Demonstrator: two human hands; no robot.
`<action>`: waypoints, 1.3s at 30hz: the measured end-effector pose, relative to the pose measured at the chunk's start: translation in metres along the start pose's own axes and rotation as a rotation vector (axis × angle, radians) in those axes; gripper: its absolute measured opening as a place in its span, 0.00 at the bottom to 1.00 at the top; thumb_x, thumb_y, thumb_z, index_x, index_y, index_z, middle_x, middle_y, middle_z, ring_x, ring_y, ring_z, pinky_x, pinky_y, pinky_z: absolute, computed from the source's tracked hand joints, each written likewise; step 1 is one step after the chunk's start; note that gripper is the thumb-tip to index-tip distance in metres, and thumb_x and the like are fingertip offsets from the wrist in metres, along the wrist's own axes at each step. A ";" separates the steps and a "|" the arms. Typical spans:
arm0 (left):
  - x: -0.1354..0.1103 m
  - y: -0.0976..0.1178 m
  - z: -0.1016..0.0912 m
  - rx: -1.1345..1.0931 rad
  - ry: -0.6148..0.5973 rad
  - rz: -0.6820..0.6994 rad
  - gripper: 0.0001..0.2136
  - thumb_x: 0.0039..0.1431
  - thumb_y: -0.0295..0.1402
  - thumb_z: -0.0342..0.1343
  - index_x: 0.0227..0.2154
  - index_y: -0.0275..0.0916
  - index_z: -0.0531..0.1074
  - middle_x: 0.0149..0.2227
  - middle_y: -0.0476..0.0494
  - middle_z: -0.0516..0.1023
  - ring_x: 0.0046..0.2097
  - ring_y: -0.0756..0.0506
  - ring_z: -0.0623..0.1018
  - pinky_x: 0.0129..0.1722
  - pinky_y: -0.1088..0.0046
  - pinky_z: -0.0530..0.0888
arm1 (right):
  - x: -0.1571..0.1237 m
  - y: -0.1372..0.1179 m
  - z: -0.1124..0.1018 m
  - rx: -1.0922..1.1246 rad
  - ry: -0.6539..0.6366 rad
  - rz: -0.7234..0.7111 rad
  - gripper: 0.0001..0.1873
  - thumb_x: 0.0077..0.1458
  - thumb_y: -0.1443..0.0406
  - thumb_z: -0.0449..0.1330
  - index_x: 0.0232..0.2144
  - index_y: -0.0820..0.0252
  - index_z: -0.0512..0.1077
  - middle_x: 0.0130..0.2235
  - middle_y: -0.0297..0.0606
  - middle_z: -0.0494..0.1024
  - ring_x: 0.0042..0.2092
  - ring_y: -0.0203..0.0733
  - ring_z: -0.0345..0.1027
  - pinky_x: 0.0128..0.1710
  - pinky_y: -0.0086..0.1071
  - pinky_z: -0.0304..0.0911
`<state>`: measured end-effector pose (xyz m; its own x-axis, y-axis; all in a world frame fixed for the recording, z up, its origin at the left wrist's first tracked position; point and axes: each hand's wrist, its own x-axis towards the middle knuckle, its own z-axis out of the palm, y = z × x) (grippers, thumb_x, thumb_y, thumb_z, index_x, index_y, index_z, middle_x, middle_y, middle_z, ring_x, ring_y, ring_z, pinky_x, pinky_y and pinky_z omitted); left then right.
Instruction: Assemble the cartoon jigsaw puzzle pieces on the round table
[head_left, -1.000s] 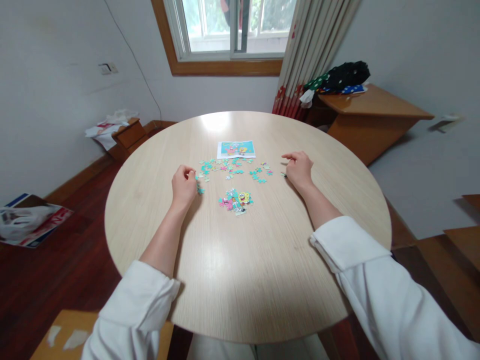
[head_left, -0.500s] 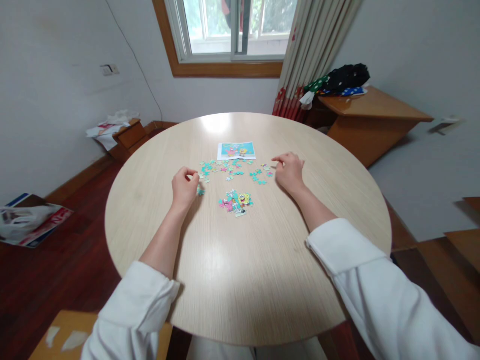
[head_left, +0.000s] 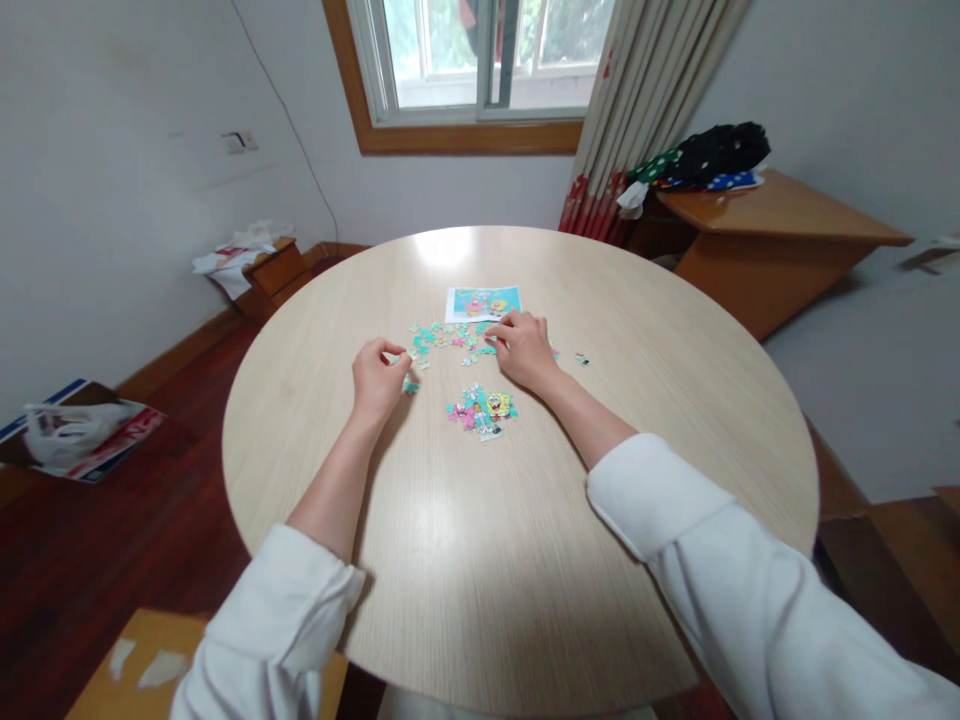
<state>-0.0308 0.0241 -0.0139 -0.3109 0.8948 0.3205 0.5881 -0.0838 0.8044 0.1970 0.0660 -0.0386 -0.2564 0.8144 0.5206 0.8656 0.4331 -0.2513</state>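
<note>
My left hand rests at the left edge of the loose jigsaw pieces, thumb and index finger pinched together; whatever may be between them is too small to make out. Over the right part of the loose pieces reaches my right hand, palm down, with its fingers apart and the index fingertip low among them. It covers several pieces. Nearer to me lies a joined section of jigsaw puzzle, showing a pink and a yellow cartoon figure. A picture card with similar figures lies behind the loose pieces.
One puzzle piece lies apart, right of my right hand. The round wooden table carries everything. Beyond it stand a wooden cabinet with clothes, a curtain and a window. A plastic bag lies on the floor at left.
My right hand has moved left from the right side of the pieces to above them, near the card. A piece now shows at far right. My left hand has hardly moved; the view shifted slightly.
</note>
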 end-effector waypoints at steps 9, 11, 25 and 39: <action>-0.001 0.001 0.000 -0.001 0.017 0.027 0.04 0.42 0.26 0.54 0.18 0.40 0.65 0.23 0.52 0.67 0.28 0.49 0.66 0.32 0.71 0.63 | 0.009 0.005 0.008 -0.004 -0.045 0.029 0.16 0.59 0.71 0.51 0.35 0.55 0.80 0.42 0.46 0.72 0.47 0.50 0.59 0.42 0.42 0.47; -0.002 0.002 0.000 -0.002 0.012 0.023 0.04 0.43 0.26 0.54 0.19 0.40 0.65 0.23 0.51 0.67 0.28 0.49 0.66 0.33 0.70 0.63 | 0.010 0.002 0.007 -0.022 -0.067 0.036 0.17 0.59 0.72 0.51 0.37 0.55 0.80 0.43 0.46 0.72 0.47 0.50 0.59 0.43 0.42 0.47; -0.004 0.003 -0.001 -0.004 -0.003 0.011 0.04 0.44 0.26 0.54 0.20 0.40 0.65 0.25 0.51 0.69 0.28 0.49 0.66 0.33 0.70 0.64 | 0.017 -0.012 0.008 -0.013 -0.190 -0.047 0.18 0.60 0.71 0.49 0.40 0.60 0.79 0.45 0.49 0.75 0.50 0.52 0.60 0.48 0.44 0.46; -0.004 0.005 -0.001 -0.008 -0.008 0.009 0.05 0.44 0.25 0.54 0.20 0.39 0.65 0.24 0.52 0.67 0.28 0.50 0.66 0.33 0.72 0.63 | 0.017 -0.008 0.013 0.015 -0.152 -0.069 0.17 0.58 0.72 0.50 0.36 0.58 0.79 0.44 0.46 0.75 0.50 0.51 0.59 0.48 0.44 0.46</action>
<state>-0.0272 0.0191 -0.0103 -0.2994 0.8974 0.3241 0.5853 -0.0955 0.8052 0.1799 0.0815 -0.0380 -0.3779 0.8311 0.4080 0.8376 0.4947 -0.2318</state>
